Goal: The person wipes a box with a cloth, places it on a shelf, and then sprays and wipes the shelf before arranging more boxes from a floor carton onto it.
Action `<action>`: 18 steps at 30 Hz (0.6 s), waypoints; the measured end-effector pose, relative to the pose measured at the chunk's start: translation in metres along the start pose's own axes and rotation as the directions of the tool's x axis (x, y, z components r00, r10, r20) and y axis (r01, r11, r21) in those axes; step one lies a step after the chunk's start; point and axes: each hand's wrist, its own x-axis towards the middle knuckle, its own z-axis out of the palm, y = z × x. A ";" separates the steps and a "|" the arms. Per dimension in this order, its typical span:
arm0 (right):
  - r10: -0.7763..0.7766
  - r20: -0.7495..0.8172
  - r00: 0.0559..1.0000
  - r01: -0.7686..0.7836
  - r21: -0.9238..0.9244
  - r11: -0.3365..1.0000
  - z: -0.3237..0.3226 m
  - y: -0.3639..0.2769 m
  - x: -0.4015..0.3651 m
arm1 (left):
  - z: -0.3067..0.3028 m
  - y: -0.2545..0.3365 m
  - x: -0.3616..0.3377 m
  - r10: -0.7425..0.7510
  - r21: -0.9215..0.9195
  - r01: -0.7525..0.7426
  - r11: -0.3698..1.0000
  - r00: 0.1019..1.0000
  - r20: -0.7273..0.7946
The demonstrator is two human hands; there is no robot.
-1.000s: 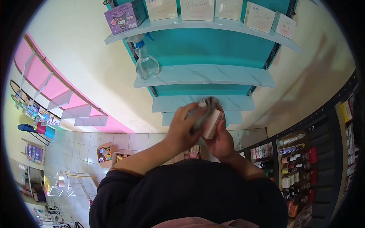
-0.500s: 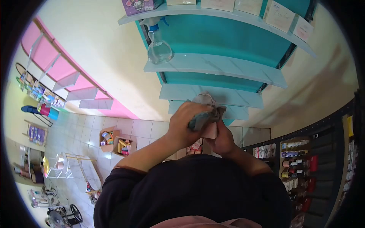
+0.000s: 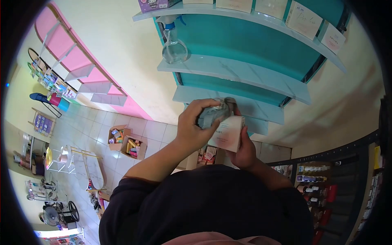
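Grey-green cloth (image 3: 210,116), bunched up, and the left hand (image 3: 192,125) had it grasped right at the upper left corner of the pale pink-and-white box (image 3: 228,134)! The right hand (image 3: 246,152) gripped that box by its right edge, thumb along the side, printed face showing, out in front of the lower shelf (image 3: 188,94). Up above, the clear spray bottle (image 3: 174,51) stood near the left end of the marble-patterned shelf (image 3: 245,75), whose surface stretched on to the right, and both hands were well apart from it. Packed cartons (image 3: 134,148) sat down left on the floor tiles (image 3: 154,131).
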 end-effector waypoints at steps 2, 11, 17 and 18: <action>-0.004 0.047 0.999 0.002 0.034 0.999 -0.002 -0.006 0.001 | 0.003 -0.007 -0.004 -0.227 -0.180 0.220 0.959 0.974 -0.022; 0.004 0.184 0.983 0.041 -0.240 0.970 -0.049 0.011 -0.002 | 0.022 0.019 0.001 0.055 0.072 -0.052 0.996 0.998 -0.031; -0.018 0.200 0.980 0.060 -0.210 0.976 -0.029 -0.008 -0.004 | 0.018 0.010 -0.002 0.006 0.066 -0.003 0.998 0.999 -0.044; 0.049 0.097 0.994 -0.041 -0.085 0.996 -0.018 -0.017 -0.003 | 0.016 0.009 -0.002 0.009 0.069 -0.006 0.998 0.999 -0.041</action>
